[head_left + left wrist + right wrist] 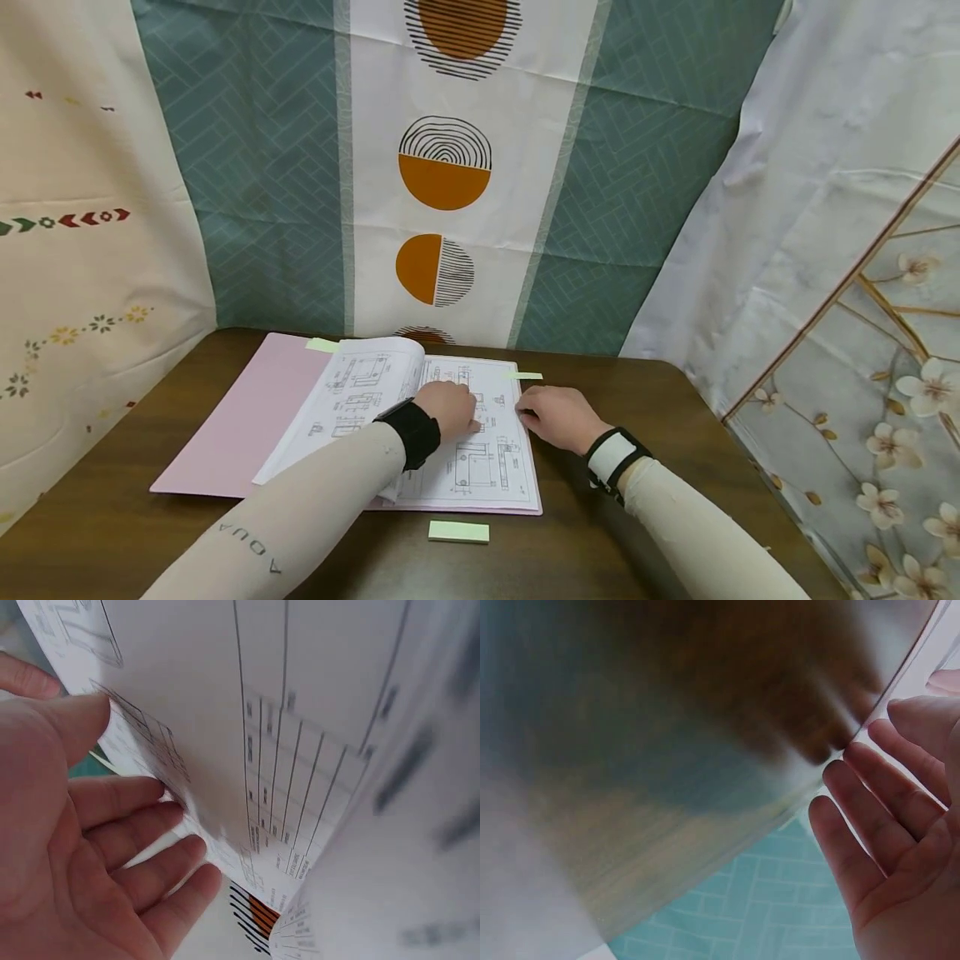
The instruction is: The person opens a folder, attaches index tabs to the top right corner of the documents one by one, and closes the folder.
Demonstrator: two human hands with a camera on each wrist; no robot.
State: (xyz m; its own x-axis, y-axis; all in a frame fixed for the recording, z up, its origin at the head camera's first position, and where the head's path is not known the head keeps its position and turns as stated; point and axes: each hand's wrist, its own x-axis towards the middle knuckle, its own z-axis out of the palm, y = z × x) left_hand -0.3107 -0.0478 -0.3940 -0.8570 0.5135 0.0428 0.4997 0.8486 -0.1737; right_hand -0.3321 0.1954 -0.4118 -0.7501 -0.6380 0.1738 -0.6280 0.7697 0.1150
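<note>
A pink folder (225, 433) lies spread on the table, holding printed sheets of technical drawings. One group of sheets (352, 387) is turned over to the left and curves up near the fold. On the right-hand page (480, 492) rests my left hand (448, 408), its fingers loosely bent against the paper, as the left wrist view also shows the hand (112, 832). At that page's right edge is my right hand (558, 417); the right wrist view shows its relaxed fingers (862, 832) along the edge, with no clear pinch. A pale green sticky tab (528, 376) juts out above it.
A pad of pale green sticky notes (458, 532) lies on the dark wooden table (622, 383) in front of the folder. Another green tab (322, 344) sticks out at the upper left. Patterned curtains (277, 167) hang behind the table and at both sides.
</note>
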